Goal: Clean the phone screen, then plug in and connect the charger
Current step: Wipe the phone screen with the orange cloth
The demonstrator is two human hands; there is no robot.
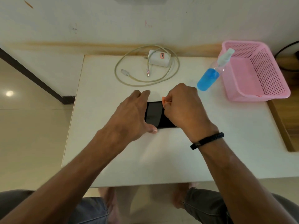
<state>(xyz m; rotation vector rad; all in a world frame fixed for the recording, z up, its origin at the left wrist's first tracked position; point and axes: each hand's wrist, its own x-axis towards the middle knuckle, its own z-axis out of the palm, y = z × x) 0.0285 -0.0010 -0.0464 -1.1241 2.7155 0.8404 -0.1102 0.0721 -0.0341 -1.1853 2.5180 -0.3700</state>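
A black phone (154, 113) lies screen up in the middle of the white table (145, 159). My left hand (132, 113) holds its left end, fingers on the far edge and thumb on the near edge. My right hand (182, 107) is curled round a small orange cloth (165, 101) and presses it on the screen's right part, hiding that end. A white charger adapter (159, 58) lies at the back of the table, inside the loop of its cream cable (145, 82), both cable plugs loose.
A spray bottle (210, 75) with blue liquid stands right of the cable, against a pink plastic basket (255, 70) at the table's back right. A wooden surface (284, 123) adjoins the right edge. The wall runs behind the table.
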